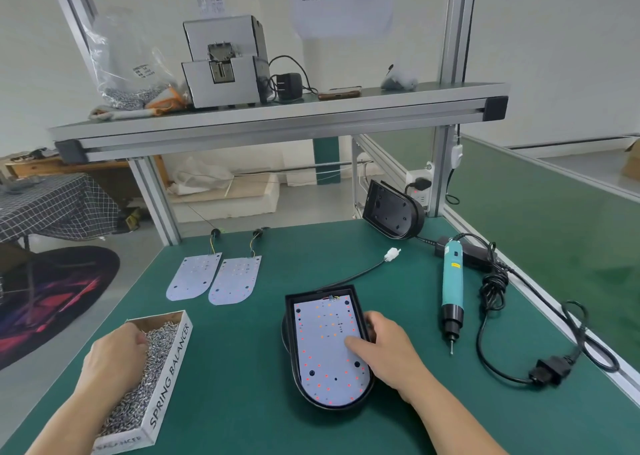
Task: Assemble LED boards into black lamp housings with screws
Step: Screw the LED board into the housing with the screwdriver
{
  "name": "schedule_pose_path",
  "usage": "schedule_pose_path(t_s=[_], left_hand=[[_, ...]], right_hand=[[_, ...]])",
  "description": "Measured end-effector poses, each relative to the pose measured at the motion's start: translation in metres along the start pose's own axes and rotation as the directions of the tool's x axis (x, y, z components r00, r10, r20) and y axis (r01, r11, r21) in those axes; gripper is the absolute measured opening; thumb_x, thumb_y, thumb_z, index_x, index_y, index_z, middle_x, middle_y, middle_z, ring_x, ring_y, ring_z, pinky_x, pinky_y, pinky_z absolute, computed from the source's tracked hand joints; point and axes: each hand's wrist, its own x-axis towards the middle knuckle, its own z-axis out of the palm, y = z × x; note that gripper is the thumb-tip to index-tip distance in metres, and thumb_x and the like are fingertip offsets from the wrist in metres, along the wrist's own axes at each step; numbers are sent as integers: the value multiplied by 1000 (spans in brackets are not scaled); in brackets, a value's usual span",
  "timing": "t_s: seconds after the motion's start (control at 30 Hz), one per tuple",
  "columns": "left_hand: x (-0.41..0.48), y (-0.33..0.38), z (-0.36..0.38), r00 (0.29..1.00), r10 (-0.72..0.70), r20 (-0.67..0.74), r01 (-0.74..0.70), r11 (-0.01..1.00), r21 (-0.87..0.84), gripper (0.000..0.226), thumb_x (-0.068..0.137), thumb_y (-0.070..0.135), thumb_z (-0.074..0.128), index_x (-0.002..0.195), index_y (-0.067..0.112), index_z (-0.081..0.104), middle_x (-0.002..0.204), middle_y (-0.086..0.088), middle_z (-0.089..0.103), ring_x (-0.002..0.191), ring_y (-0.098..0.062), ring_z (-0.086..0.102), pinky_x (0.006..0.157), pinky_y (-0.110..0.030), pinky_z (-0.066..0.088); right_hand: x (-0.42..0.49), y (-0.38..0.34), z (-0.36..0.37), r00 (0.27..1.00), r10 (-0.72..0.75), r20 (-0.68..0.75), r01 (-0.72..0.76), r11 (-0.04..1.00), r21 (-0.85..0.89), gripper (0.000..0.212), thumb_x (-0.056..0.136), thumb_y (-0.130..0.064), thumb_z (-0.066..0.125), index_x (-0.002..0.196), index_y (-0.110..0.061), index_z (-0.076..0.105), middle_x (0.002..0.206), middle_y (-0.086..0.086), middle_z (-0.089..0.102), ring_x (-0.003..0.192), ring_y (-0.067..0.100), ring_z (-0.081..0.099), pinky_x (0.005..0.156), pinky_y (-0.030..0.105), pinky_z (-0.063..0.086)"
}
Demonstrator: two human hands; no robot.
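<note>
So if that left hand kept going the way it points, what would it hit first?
The screws: the left hand points forward into the cardboard box, fingertips seemingly already in the pile. Past them, probably the box's far end wall, though depth is hard to judge.

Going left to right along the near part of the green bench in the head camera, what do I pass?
Box of screws → black lamp housing with an LED board in it → teal electric screwdriver → black cable plug.
</note>
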Motion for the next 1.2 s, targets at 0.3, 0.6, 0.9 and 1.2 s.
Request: schedule_pose_path(t_s=[0.3,0.6,0.9,1.2], left_hand=[[-12,15,-30,951,-26,309,290,423,-859,10,94,-7,53,88,-6,61,76,-16,61,58,-16,54,46,-22,49],[-79,117,-35,647,527,550,762,-479,-437,13,82,2,56,95,5,55,78,-4,50,57,-9,55,45,-11,44],[-113,180,-18,540,555,632,842,-348,-413,22,70,-8,71,90,-3,61,80,-14,58,58,-19,64,40,-16,45],[-113,186,-6,619,452,643,778,-234,-584,12,72,-8,64,78,-11,74,75,-16,65,60,-19,68,44,-15,51]], right_hand=[[-1,-1,-1,1000,18,15,-18,1000,14,17,83,-22,68,99,-26,63,92,-5,73,89,19,68,84,38,56],[-2,-1,0,1000,26,13,-26,999,20,19,85,-20,70,102,-26,63,98,-3,72,95,21,68,89,42,56],[-1,0,0,1000,21,13,-22,998,56,20,86,-18,70,104,-23,63,97,-2,73,94,21,68,89,42,55],[1,1,1,1000,7,15,-8,998,66,17,86,-19,71,102,-19,64,97,7,72,95,31,66,87,45,55]])
